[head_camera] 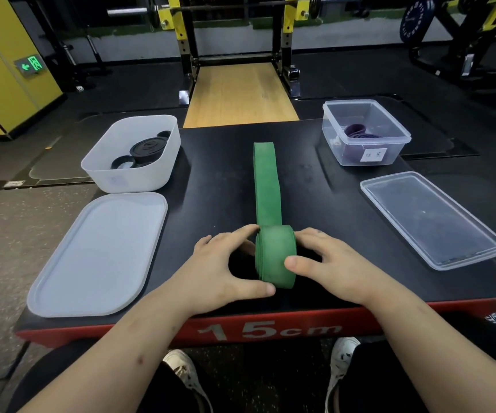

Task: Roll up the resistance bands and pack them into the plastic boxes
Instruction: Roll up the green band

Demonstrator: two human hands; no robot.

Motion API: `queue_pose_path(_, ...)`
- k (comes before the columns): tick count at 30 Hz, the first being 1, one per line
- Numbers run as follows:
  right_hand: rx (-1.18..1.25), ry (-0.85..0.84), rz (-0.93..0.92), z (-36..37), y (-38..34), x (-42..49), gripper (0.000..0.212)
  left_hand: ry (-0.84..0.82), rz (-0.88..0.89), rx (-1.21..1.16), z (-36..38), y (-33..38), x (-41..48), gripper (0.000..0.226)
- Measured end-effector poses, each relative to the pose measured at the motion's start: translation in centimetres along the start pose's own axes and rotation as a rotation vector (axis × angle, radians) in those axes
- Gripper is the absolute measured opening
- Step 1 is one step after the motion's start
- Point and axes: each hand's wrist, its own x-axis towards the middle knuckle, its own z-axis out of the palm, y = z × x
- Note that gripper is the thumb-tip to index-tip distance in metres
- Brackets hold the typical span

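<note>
Head view: the left hand (220, 263) and the right hand (330, 263) both hold the rolled part of the green band (276, 257), one at each side. The left hand curves its fingers over the far left edge of the roll, with the thumb at the near bottom edge. The right hand lays its thumb on the outer face of the roll, and its other fingers are curved at the right side. The roll stands on its edge near the front of the black platform (217, 180). The unrolled part of the band lies flat and straight on the platform, going away from the person. The platform has a red front side (with "15cm" printed on it in white). At the far left stands the frosted white box (139, 183) with rolled black bands (148, 149) inside, and the white lid (98, 254) lies just before it. At the far right stands the clear box (351, 156) with a purple band (360, 132) inside and a paper label on its front wall. The clear lid (431, 219) lies near it, closer to the person.
</note>
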Motion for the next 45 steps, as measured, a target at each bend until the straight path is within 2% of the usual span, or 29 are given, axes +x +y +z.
queue_pose_path(2,0.007,-0.007,-0.006,0.0,0.1,-0.1,0.066,0.008,-0.026,-0.013,0.2,-0.6,0.2,0.088)
queue_pose_path(6,0.012,-0.052,-0.024,-0.1,0.0,-0.5,0.086,-0.030,-0.016,-0.031,0.7,-1.3,0.6,0.098)
queue_pose_path(9,0.014,-0.092,-0.025,-0.3,-0.5,-0.9,0.080,-0.028,-0.014,-0.035,0.8,-0.9,0.1,0.091)
queue_pose_path(12,-0.012,-0.104,-0.022,0.1,-0.3,-1.6,0.088,-0.040,-0.027,-0.054,0.8,-0.3,-0.8,0.082)
queue_pose_path(16,0.024,-0.070,-0.006,0.2,-0.6,-3.6,0.085,-0.056,-0.027,-0.067,1.5,-0.2,-1.5,0.077)
queue_pose_path(21,0.013,-0.136,-0.026,-0.1,-1.0,-4.6,0.096,-0.031,-0.057,-0.109,1.9,-0.7,-1.3,0.069)
queue_pose_path(28,-0.029,-0.047,0.016,-0.3,-1.0,-3.0,0.093,-0.002,-0.112,-0.096,1.8,-0.5,-0.9,0.076)
queue_pose_path(34,-0.011,-0.036,0.034,-0.2,-0.5,-1.8,0.107,0.061,-0.125,-0.100,2.2,-1.0,-0.5,0.083)
queue_pose_path(37,0.000,-0.041,0.031,-0.4,-0.3,-1.2,0.110,0.079,-0.127,-0.078,2.2,-1.2,-0.1,0.078)
queue_pose_path(41,0.025,-0.051,0.024,-0.7,-0.4,-0.6,0.100,0.095,-0.114,-0.050,2.0,-0.7,0.1,0.064)
queue_pose_path(45,0.043,-0.051,0.006,-0.6,-0.6,-0.8,0.079,0.104,-0.079,-0.037,2.2,-0.8,-0.2,0.069)
